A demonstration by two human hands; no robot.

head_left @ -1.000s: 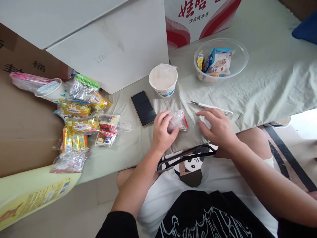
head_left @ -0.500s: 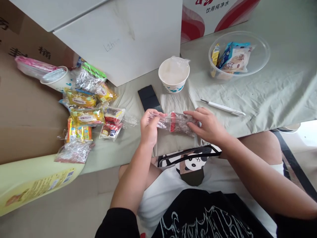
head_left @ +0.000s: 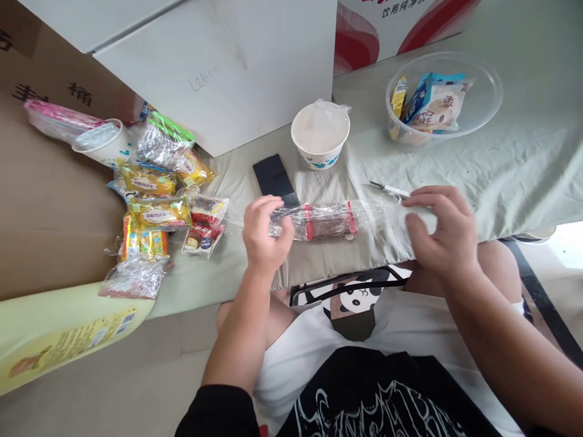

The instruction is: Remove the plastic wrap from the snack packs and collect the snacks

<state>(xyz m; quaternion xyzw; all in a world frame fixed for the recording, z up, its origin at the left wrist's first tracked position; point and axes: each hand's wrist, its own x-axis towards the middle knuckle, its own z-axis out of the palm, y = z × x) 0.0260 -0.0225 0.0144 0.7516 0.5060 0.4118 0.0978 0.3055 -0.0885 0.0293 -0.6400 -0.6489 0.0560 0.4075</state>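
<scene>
A brown snack in clear film with red bands at both ends (head_left: 330,221) lies on the cloth in front of me. Loose clear plastic (head_left: 380,212) spreads out from its right end. My left hand (head_left: 268,233) is at the left end of the wrapping, thumb and fingers apart. My right hand (head_left: 444,227) hovers beyond the plastic's right end, its fingers curved and parted from the thumb. Partly behind the right hand's fingertips lies a white pen-like cutter (head_left: 387,189) with a dark tip. Just behind my left hand is a dark phone (head_left: 274,176).
A paper bowl (head_left: 320,136) with plastic in it stands behind the snack. At the back right, a clear plastic tub (head_left: 485,100) holds packaged snacks. Several wrapped snacks (head_left: 159,212) pile up on the left beside a cardboard box (head_left: 45,200). White boxes (head_left: 255,73) stand behind.
My right hand has let go of the snack and moved right, over the cutter. My left hand has loosened and shifted slightly left. The film now lies spread out to the right.
</scene>
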